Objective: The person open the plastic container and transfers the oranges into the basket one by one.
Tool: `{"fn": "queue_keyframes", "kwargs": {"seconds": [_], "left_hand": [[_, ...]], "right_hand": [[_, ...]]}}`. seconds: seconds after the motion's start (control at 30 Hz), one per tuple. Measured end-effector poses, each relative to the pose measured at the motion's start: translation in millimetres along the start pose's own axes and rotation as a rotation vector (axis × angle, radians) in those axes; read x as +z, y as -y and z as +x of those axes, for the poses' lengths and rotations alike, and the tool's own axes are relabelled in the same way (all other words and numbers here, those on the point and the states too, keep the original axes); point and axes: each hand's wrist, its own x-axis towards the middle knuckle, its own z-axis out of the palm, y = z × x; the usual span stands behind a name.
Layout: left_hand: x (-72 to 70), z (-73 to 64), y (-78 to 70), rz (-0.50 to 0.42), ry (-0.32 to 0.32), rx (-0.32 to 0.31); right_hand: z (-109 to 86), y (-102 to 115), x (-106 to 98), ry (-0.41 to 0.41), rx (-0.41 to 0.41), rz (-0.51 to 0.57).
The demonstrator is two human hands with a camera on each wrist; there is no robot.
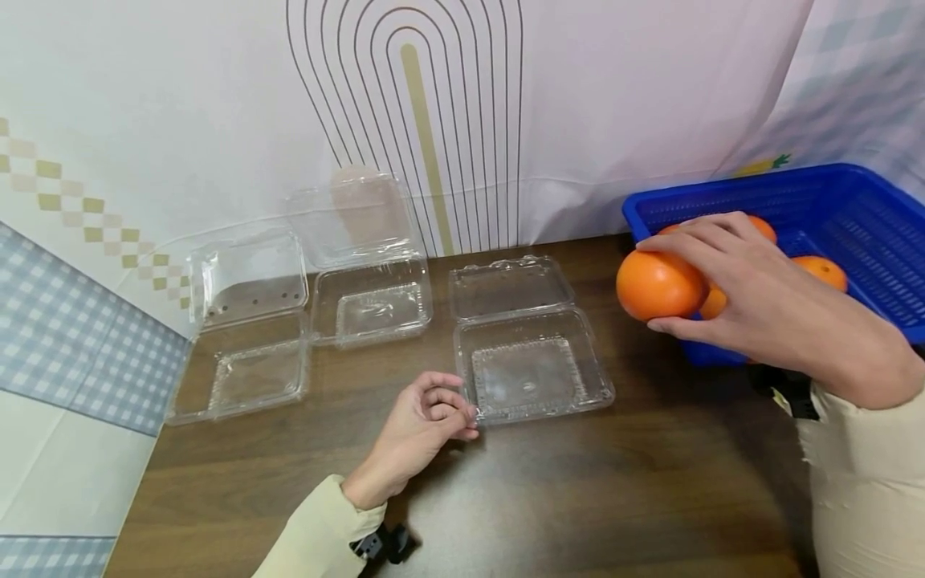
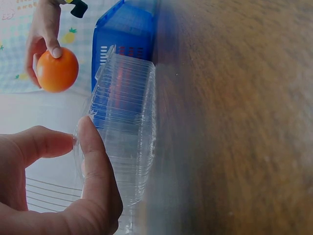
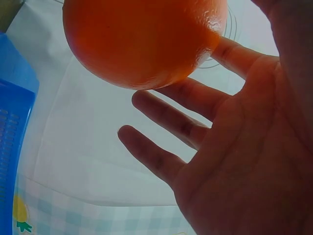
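Note:
An orange [image 1: 661, 285] is held in my right hand [image 1: 776, 301], thumb on one side and fingers on the other, over the near left corner of a blue basket [image 1: 723, 189]. The right wrist view shows the same orange [image 3: 142, 39] against the fingers. My left hand [image 1: 415, 425] pinches the near left rim of a clear plastic clamshell box [image 1: 531, 369] between thumb and index finger, plain in the left wrist view. That box stands with its lid folded back on the wooden table. More oranges [image 1: 820, 271] lie in the basket, partly hidden by my right hand.
Two more clear clamshell boxes stand at the left, a middle one [image 1: 372, 301] and a far left one [image 1: 256, 365], both with raised lids leaning toward the patterned wall cloth [image 1: 578, 96]. The brown wooden table [image 1: 549, 498] stretches toward me.

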Motion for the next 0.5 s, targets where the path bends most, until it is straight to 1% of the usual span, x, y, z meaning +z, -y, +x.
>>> {"fn": "queue_keyframes", "kwargs": {"seconds": [0.2,0.4,0.5], "left_hand": [[1.0,0.0,0.0,-0.002,-0.001,-0.003],[1.0,-0.2,0.5,-0.003,-0.001,-0.005],[1.0,0.1,0.3,-0.003,-0.002,-0.004]], "right_hand": [[-0.8,-1.5,-0.2,0.009,0.019,0.004],[-0.9,-2.7,-0.5,0.009,0.021,0.002],[-0.8,-3.6,-0.7,0.013,0.037,0.0]]}}
